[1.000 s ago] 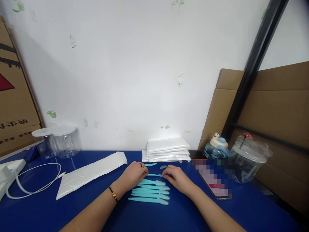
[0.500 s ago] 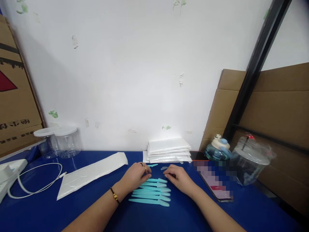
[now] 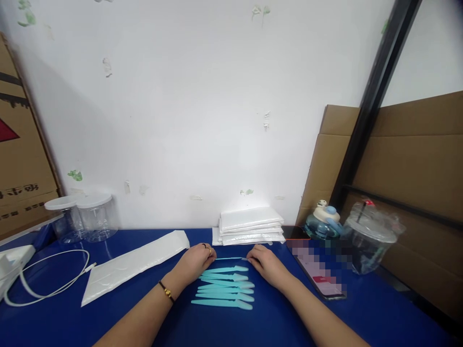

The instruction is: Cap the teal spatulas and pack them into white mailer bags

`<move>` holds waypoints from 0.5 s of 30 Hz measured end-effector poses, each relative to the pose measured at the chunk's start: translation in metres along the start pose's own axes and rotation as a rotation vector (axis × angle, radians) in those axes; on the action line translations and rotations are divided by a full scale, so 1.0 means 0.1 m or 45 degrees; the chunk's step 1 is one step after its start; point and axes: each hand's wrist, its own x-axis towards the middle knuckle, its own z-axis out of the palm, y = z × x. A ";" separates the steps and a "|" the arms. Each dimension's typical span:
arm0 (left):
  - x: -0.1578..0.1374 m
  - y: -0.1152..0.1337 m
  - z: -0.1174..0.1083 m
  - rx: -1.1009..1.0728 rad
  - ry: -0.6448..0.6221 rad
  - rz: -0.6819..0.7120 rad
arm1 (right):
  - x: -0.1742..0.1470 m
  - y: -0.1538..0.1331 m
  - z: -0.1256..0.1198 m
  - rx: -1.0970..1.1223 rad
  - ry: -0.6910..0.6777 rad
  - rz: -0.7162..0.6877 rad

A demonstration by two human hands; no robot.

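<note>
A thin turquoise eyebrow razor (image 3: 228,259) spans the gap between my hands, seen nearly edge-on. My left hand (image 3: 198,260) pinches its left end, with fingers closed. At its right end my right hand (image 3: 263,260) pinches a small clear cap (image 3: 244,259); whether the cap is fully on the blade is too small to tell. Just below lie several more turquoise eyebrow razors (image 3: 226,303) side by side on the blue table (image 3: 275,323), their paler, broader ends pointing right.
Behind my hands is a stack of white packets (image 3: 251,221). A long white packet (image 3: 133,265) and a white cable (image 3: 87,270) lie left, near clear jars (image 3: 97,217). To the right are a phone (image 3: 320,274), a teal bottle (image 3: 323,221) and a bagged cup (image 3: 369,241).
My left hand has moved a little left and nearer. The razor and the clear cap, apart before, now line up end to end between my hands. The view has shifted slightly.
</note>
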 end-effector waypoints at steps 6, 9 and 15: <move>0.02 0.02 0.03 -0.035 0.010 0.023 | 0.00 -0.04 0.00 0.035 -0.004 -0.030; 0.03 0.06 0.04 -0.056 0.004 0.037 | -0.01 -0.08 0.01 0.037 -0.012 -0.049; 0.01 0.07 0.01 -0.044 0.000 0.026 | -0.03 -0.07 -0.03 -0.005 -0.025 -0.041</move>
